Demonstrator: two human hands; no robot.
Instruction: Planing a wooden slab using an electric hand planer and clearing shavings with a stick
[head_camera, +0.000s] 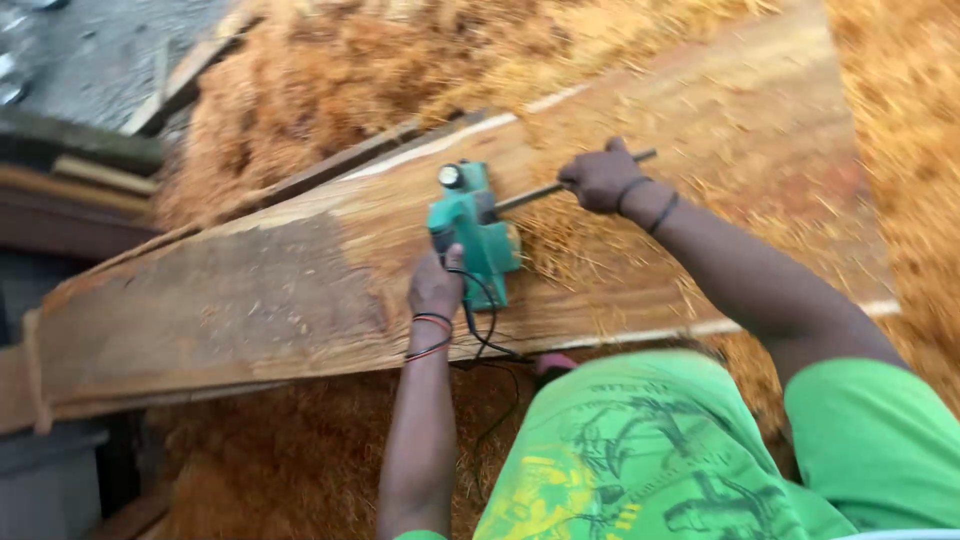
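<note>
A green electric hand planer (472, 228) rests on a wide wooden plank (240, 300). My left hand (436, 285) grips the planer's rear handle; thin bands circle that wrist. My right hand (600, 178) is closed around a thin metal rod (535, 190) that sticks out sideways from the planer's front. A black power cord (487, 330) loops down from the tool over the plank's near edge. Fresh shavings lie on the plank to the right of the planer, and the plank's left part looks darker and rougher.
Heaps of orange wood shavings (330, 70) cover the ground behind, below and to the right of the plank. More boards and timber edges (80, 170) lie at the far left. Grey ground (100, 50) shows at the top left.
</note>
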